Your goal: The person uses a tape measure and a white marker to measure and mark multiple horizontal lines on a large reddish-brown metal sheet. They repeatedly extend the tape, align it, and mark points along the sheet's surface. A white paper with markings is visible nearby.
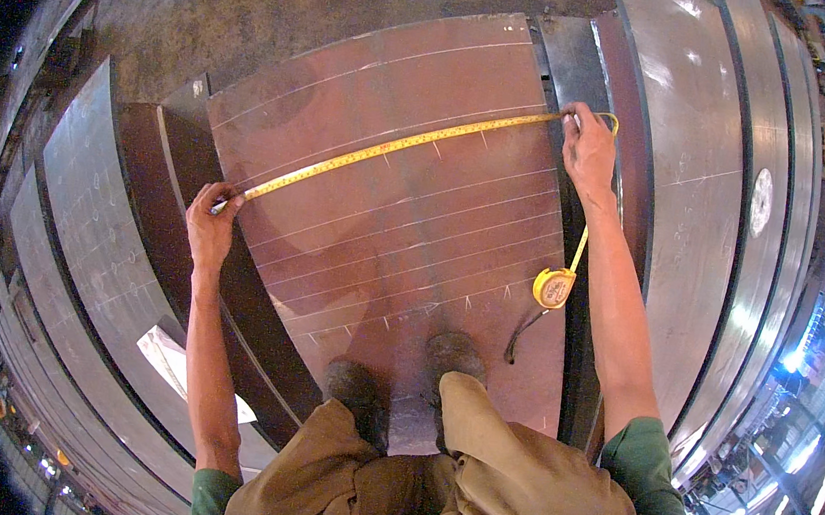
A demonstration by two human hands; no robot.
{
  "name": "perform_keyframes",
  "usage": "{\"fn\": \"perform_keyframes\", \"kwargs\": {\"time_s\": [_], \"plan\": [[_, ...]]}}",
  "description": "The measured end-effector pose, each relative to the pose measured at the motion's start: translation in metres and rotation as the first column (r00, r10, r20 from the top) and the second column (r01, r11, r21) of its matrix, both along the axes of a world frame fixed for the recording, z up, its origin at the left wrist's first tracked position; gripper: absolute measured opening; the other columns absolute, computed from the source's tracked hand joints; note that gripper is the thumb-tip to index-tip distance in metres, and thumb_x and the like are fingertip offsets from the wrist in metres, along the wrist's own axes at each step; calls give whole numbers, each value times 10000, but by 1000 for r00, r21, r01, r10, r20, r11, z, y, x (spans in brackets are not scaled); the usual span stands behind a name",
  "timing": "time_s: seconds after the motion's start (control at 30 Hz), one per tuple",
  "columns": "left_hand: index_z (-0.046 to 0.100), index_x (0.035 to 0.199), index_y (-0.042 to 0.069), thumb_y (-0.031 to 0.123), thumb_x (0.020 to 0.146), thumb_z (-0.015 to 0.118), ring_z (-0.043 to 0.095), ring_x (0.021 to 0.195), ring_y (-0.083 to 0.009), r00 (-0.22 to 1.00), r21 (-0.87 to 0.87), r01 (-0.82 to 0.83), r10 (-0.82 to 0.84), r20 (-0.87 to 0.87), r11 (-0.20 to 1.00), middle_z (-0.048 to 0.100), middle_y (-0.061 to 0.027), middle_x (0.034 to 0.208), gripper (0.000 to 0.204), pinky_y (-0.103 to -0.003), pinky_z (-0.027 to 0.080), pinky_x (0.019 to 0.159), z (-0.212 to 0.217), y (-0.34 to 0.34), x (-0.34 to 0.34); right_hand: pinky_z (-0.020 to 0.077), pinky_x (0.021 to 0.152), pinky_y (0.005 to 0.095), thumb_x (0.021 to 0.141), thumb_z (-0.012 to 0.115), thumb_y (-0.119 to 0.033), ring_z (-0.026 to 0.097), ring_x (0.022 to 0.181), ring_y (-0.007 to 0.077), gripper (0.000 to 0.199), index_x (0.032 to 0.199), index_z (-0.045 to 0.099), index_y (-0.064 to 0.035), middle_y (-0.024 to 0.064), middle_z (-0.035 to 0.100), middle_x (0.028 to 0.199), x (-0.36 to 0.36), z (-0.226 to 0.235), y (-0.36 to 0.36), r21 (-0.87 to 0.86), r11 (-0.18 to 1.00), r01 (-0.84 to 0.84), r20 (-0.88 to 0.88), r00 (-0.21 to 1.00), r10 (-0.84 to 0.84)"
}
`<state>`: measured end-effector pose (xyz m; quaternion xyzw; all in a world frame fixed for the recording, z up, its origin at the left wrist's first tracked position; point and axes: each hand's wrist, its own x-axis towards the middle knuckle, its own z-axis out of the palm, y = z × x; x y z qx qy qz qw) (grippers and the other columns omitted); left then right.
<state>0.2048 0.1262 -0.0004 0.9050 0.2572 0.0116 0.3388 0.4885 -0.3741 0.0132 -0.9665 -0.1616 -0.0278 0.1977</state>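
A yellow tape measure blade [373, 150] stretches across a reddish-brown steel plate [399, 286] marked with several pale parallel lines and short ticks. My left hand [211, 223] pinches the blade's end at the plate's left edge. A small pale thing, too small to name, shows at its fingertips. Beyond the right edge, my right hand [587, 155] is closed on the blade, which bends over behind it and runs back down. The tape measure's yellow case [552, 288] rests on the plate near its right edge, with a dark strap [523, 336] trailing from it.
My dark shoes [358, 393] are on the plate's near part. Grey curved steel plates [87, 193] stand to the left, more plates [692, 176] to the right, with dark gaps beside the brown plate. A white sheet [166, 357] lies by my left forearm. Bright light [796, 360] glows far right.
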Motion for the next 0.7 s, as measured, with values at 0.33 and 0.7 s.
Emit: {"fn": "perform_keyframes", "kwargs": {"time_s": [0.33,0.7], "plan": [[704,1019,7,105,878,757,678,917,-240,1000,-28,-7,7,-13,1000,706,-91,961,180,-356,507,854,2,1,-1,501,765,517,985,585,-112,637,890,438,132,1103,644,-108,211,644,960,0,2,-2,29,998,-56,-1,998,56],[691,1012,0,83,874,744,684,927,-269,1000,-6,20,-20,-17,1000,690,-118,951,169,-359,511,841,8,-1,1,504,783,533,991,589,-164,631,907,455,116,1088,630,-115,219,641,933,-1,2,8,-24,995,-93,-82,992,91]]}}
